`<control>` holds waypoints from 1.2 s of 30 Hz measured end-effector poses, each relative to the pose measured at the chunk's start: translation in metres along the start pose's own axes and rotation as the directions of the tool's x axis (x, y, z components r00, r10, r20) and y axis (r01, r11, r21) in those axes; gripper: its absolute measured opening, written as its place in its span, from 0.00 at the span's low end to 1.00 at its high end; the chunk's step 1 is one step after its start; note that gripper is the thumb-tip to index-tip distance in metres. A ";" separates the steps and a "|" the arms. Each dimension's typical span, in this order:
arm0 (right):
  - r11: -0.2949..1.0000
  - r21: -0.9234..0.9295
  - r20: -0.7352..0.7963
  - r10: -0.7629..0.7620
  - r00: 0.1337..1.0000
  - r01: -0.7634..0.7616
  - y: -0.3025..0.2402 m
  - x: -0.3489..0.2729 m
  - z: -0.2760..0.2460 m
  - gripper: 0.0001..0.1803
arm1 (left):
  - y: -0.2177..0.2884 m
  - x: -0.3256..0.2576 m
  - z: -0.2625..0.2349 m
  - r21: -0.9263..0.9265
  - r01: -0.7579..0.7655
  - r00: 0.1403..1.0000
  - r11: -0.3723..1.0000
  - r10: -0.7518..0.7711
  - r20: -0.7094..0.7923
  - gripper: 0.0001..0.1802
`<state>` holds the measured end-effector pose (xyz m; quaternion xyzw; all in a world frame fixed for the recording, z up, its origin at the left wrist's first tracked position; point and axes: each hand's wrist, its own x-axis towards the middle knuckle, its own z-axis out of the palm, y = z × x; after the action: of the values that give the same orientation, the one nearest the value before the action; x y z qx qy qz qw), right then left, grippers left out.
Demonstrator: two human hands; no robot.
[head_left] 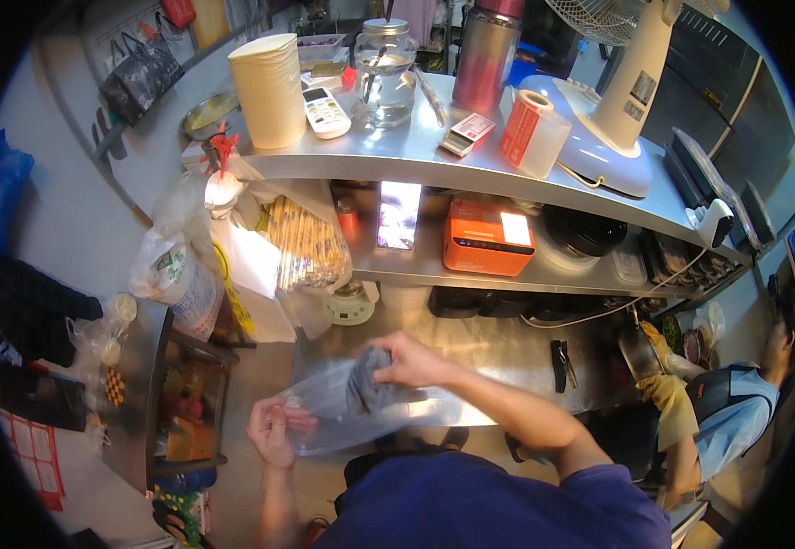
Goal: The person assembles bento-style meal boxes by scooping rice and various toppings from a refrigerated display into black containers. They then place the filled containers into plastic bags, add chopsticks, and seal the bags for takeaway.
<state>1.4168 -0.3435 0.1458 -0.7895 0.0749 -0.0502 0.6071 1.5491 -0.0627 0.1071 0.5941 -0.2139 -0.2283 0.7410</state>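
Note:
My left hand (272,437) is closed on the edge of a clear plastic bag (326,430), its fingers showing through the film. Pinched in my right hand (408,360) is a dark grey, crumpled, cloth-like bundle (365,389), which hangs at the bag; whether it is inside or in front of the film I cannot tell. Both hands are above the near edge of a steel worktop (498,366). Black scissors (562,366) lie on that worktop, to the right of my hands.
Above the worktop, a shelf holds a lit phone (398,216) and an orange box (489,238). A paper roll (268,91), glass jar (386,78) and fan (631,91) stand on top. At right, a person in yellow gloves (667,393) handles a metal pan (640,352).

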 end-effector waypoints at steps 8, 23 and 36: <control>0.691 0.719 -0.490 0.429 0.759 0.073 0.043 0.014 0.168 0.22 | -0.072 -0.005 0.078 -0.057 -0.322 0.760 0.945 0.222 -0.611 0.16; 0.807 -0.559 0.319 -0.001 0.948 0.189 0.001 0.042 0.051 0.16 | 0.024 0.060 -0.033 0.388 0.333 0.796 0.859 -0.477 0.373 0.15; 0.921 -0.384 -0.338 -0.076 0.938 -0.064 0.096 0.067 0.119 0.42 | -0.101 -0.041 -0.014 -0.282 0.194 0.785 0.940 -0.321 -0.530 0.26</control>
<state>1.4974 -0.2667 0.0215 -0.8732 0.1864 -0.1744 0.4151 1.5156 -0.0469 0.0041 0.5761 0.1256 -0.1618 0.7913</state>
